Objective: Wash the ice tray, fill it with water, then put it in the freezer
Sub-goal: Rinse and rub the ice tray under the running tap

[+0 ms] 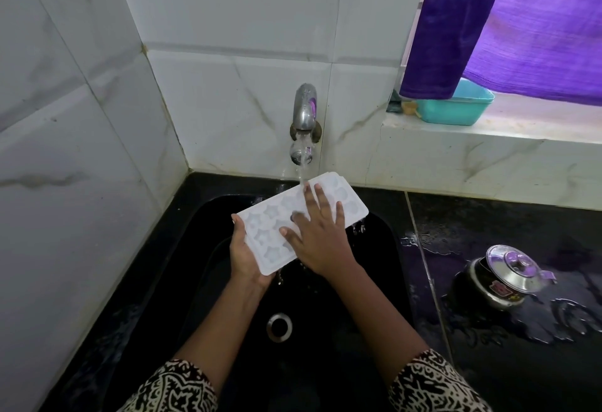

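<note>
Black wet counter [482,225] and sink [205,258] meet white tiled walls [228,95]; left hand [247,256] grips the ice tray [265,232] under the running tap [304,108], right hand [321,237] spread flat on it

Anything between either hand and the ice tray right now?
Nothing visible. The left hand holds the near end of the white plastic ice tray from below; the right hand lies flat on its top, under the stream from the metal tap. The freezer is out of view.

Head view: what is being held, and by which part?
The left hand grips the ice tray by its near end; the right hand rests flat on top, holding nothing.
</note>
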The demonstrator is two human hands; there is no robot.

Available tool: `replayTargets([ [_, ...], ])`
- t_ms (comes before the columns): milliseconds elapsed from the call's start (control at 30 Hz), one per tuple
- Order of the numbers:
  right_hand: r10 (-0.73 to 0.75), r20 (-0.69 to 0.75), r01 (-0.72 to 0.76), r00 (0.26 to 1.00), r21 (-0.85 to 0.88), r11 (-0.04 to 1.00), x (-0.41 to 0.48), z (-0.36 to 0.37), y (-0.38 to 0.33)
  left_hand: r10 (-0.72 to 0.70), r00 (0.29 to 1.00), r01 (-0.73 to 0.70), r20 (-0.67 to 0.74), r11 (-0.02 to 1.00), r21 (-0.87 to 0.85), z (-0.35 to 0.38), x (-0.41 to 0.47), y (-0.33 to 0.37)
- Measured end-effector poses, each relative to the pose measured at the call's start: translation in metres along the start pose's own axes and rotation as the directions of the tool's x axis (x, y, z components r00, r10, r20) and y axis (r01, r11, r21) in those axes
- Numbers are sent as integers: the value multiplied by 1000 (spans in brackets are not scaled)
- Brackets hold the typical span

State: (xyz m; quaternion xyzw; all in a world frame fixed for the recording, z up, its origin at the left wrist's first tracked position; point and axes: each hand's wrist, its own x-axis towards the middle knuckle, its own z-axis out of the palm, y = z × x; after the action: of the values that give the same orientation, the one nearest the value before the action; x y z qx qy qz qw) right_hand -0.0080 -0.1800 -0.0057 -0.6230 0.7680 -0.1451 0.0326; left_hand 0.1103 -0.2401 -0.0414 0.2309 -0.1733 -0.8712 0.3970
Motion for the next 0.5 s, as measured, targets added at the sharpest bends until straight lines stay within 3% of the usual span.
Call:
replayTargets([
  [100,-7,34,5,999,47,999,-1,-1,8,16,1000,-16,18,1000,-9,-3,1,4],
  [200,49,-19,-48,999,51,998,2,-7,7,7,999,-7,34,1000,-7,-2,0,1],
  [367,-18,40,18,999,8,1000,0,-4,4,13,997,-11,78,1000,-28,0,1,7],
  [500,33,-23,-32,999,35,999,1,-10,6,12,996,-11,87,1000,-12,-1,2,3],
])
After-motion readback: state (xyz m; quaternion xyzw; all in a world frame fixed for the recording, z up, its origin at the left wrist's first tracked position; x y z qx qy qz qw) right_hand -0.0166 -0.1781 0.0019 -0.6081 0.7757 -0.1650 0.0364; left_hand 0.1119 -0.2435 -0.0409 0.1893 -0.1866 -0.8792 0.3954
